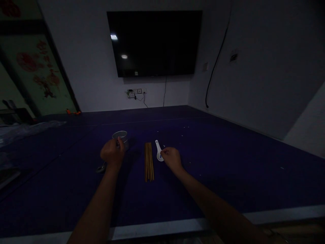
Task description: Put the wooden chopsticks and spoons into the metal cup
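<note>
My left hand (113,152) is closed in a loose fist with the thumb up, in front of a clear glass cup (121,135). Whatever its fingers may hold is hidden. Below its wrist a grey, metallic-looking object (101,168) partly shows; its kind is unclear. My right hand (172,158) has its thumb and fingers pinched at the right edge of the bowl of a white soup spoon (158,147) with a blue mark. The spoon lies with its handle pointing away from me. Between my hands several wooden chopsticks (149,162) lie side by side.
A dark blue cloth covers the table (228,169), whose pale front edge (162,229) runs below my arms. Small white bits (186,127) are scattered on it. Clear plastic wrap (33,130) lies at the left. A television (157,44) hangs on the wall behind.
</note>
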A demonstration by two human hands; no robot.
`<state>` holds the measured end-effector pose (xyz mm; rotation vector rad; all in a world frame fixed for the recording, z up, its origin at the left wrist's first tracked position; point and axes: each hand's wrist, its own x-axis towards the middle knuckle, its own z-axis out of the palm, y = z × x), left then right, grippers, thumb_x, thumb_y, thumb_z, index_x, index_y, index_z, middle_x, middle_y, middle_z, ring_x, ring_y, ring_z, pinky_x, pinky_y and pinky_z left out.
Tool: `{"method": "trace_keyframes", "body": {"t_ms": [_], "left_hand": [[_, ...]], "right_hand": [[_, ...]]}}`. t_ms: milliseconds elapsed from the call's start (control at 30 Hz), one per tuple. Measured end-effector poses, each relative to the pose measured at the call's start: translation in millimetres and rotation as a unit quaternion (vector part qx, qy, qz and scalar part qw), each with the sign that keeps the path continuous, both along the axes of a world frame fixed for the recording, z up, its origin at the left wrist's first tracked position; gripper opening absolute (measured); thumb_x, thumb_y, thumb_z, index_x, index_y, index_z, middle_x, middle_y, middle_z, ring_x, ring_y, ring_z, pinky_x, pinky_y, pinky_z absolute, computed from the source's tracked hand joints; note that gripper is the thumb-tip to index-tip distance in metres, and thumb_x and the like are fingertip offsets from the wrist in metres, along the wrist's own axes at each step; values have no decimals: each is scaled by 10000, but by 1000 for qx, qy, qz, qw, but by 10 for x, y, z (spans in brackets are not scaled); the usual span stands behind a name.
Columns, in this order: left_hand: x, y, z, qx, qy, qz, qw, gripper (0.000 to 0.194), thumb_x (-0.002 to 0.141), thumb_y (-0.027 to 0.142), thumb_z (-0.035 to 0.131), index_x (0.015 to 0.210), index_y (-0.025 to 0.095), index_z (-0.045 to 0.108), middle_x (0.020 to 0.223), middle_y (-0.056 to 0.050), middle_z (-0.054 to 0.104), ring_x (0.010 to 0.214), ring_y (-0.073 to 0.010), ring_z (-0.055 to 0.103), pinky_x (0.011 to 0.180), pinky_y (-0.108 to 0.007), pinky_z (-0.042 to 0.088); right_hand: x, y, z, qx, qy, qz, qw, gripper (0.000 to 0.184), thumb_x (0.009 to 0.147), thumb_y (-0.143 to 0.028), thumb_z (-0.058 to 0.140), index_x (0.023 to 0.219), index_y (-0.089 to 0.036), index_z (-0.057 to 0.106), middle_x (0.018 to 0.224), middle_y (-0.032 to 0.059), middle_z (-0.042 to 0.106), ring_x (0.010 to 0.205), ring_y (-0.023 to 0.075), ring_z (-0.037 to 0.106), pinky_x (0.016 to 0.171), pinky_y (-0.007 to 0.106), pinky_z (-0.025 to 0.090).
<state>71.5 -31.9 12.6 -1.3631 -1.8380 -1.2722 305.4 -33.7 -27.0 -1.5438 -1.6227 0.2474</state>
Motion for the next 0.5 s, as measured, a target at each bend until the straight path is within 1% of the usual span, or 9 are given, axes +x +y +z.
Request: {"method": "trace_keyframes", "body": {"t_ms": [67, 100, 167, 233, 300, 333, 400, 467, 500], "left_hand": [[-158, 6, 34, -23, -30, 72, 997, 400, 868, 369, 320, 845, 131, 641, 828, -145, 646, 810, -245, 571, 692, -338, 376], [-222, 7, 46, -48, -44, 107, 992, 384, 858, 351, 324, 879, 131, 638, 880, -154, 643, 873, -268, 558, 726, -365, 377], [-325, 7, 56, -132, -68, 160, 976, 335, 817, 312, 373, 909, 131, 639, 978, -174, 628, 996, -319, 513, 797, -439, 359], [-401, 13, 47, -245, -97, 172, 949, 320, 771, 315, 437, 914, 117, 643, 1033, -201, 615, 1058, -358, 480, 832, -497, 336], [-457, 32, 25, -326, -127, 171, 921, 377, 738, 371, 485, 959, 106, 636, 1083, -223, 599, 1091, -388, 460, 847, -539, 323], [-480, 46, 12, -348, -139, 170, 911, 413, 727, 396, 497, 987, 105, 630, 1104, -230, 592, 1106, -397, 452, 852, -552, 319], [-525, 82, -17, -368, -156, 171, 901, 453, 719, 422, 499, 1022, 108, 619, 1128, -235, 585, 1124, -405, 444, 864, -572, 310], [-574, 119, -47, -368, -169, 172, 898, 466, 713, 437, 502, 1028, 114, 616, 1133, -241, 586, 1127, -415, 446, 868, -597, 299], [-600, 137, -62, -362, -171, 161, 902, 473, 708, 444, 506, 1027, 112, 615, 1127, -252, 586, 1121, -428, 449, 861, -620, 290]], "right_hand": [[-9, 4, -10, -22, -14, 2, 1000, 216, 780, -209, 517, 761, -171, 728, 774, 56, 724, 716, 159, 656, 627, 216, 426], [-15, 7, -18, -33, -24, 5, 999, 223, 790, -212, 511, 782, -176, 731, 806, 58, 726, 742, 160, 660, 642, 216, 430], [-32, 11, -38, -51, -48, 11, 997, 233, 806, -217, 504, 825, -183, 733, 866, 63, 727, 791, 163, 664, 675, 215, 436], [-48, 11, -56, -68, -69, 14, 995, 239, 821, -227, 500, 869, -186, 731, 910, 68, 723, 831, 165, 664, 703, 214, 437], [-62, 5, -67, -85, -92, 10, 992, 245, 833, -242, 497, 905, -192, 726, 935, 72, 720, 867, 171, 660, 721, 217, 436], [-69, -2, -68, -93, -105, 6, 990, 247, 838, -251, 496, 918, -198, 724, 943, 73, 718, 880, 175, 658, 723, 220, 435], [-81, -18, -60, -107, -132, 0, 985, 249, 844, -266, 494, 924, -210, 723, 949, 74, 717, 897, 186, 655, 720, 228, 434], [-92, -37, -44, -119, -155, -6, 981, 250, 847, -276, 492, 909, -215, 726, 941, 78, 717, 896, 193, 655, 713, 234, 433], [-97, -45, -35, -124, -163, -9, 979, 252, 848, -279, 489, 896, -214, 728, 934, 83, 718, 893, 194, 655, 710, 235, 433]]}}
